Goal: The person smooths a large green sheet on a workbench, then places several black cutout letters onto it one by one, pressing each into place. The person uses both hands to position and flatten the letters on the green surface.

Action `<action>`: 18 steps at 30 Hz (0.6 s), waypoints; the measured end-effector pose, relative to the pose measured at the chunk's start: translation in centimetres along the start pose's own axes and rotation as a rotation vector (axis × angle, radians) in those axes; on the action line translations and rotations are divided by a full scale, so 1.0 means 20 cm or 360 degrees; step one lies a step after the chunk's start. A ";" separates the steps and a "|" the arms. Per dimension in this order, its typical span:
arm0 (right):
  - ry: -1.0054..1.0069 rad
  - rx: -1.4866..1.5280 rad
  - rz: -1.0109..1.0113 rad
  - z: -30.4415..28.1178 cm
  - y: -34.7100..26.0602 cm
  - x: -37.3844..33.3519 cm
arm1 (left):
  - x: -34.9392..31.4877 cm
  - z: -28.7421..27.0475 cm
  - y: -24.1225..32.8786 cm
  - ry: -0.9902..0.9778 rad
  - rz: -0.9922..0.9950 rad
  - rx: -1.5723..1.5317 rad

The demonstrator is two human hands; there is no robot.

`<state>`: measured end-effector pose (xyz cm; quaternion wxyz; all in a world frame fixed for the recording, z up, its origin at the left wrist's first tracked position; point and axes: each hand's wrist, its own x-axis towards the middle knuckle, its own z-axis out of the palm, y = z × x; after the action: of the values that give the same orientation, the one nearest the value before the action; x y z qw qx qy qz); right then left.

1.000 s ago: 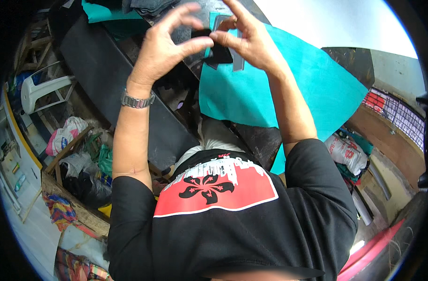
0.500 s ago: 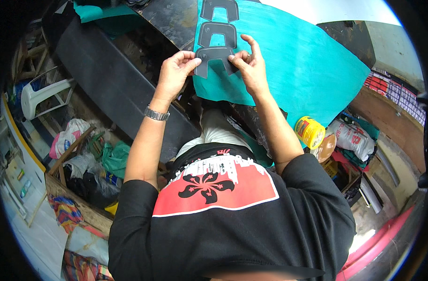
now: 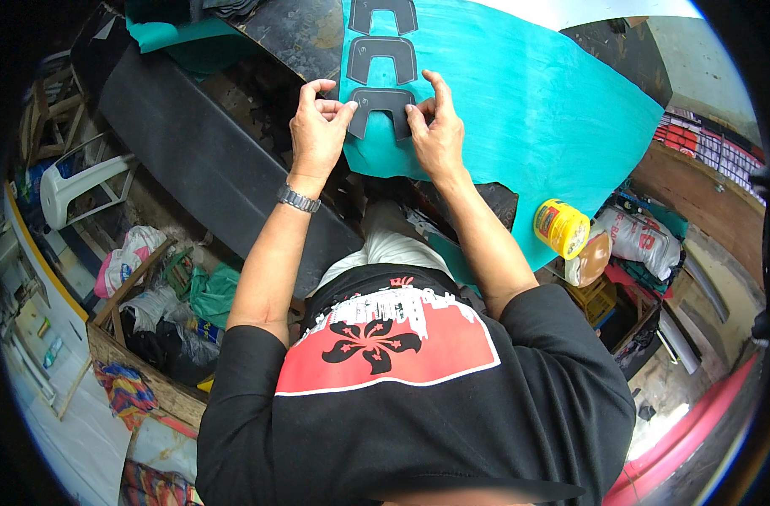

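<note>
A black U-shaped cut-out (image 3: pixel 380 101) with a pale line along its edge lies at the near left edge of a green sheet (image 3: pixel 520 101). My left hand (image 3: pixel 319 135) has fingers curled, with thumb and fingertips pinching the piece's left side. On its other side, my right hand (image 3: pixel 440 139) grips the right leg by the thumb, its index finger raised. Two similar cut-outs are lined up beyond it: a middle one (image 3: pixel 381 61) and a far one (image 3: pixel 383 17), partly cut off by the frame. Small gaps separate the three pieces.
A yellow tub (image 3: pixel 562 228) stands at the sheet's near right corner, beside a brown container (image 3: pixel 589 260). A long black panel (image 3: pixel 199 152) slants across the left. Further left are a white plastic stool (image 3: pixel 81 181) and several bags (image 3: pixel 212 291). A white sack (image 3: pixel 642 236) lies right.
The near cut-out has come down flatter onto the green sheet, and a gap now shows between it and the middle one. Both hands still hold its sides. The view has shifted slightly.
</note>
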<state>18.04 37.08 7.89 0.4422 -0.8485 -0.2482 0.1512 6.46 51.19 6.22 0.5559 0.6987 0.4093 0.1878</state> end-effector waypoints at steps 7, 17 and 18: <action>-0.0021 -0.0126 0.0005 0.02 -0.01 0.02 | 0.00 -0.01 0.03 0.0024 0.0019 0.0089; -0.0012 -0.0256 -0.0008 0.04 0.00 0.03 | 0.01 -0.01 0.03 0.0035 0.0040 0.0085; -0.0016 -0.0275 -0.0005 0.04 0.01 0.03 | 0.01 -0.01 0.03 0.0028 0.0055 0.0089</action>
<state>18.20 37.94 7.26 0.3663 -0.8824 -0.2640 0.1327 6.63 51.41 6.81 0.5290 0.7193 0.4072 0.1921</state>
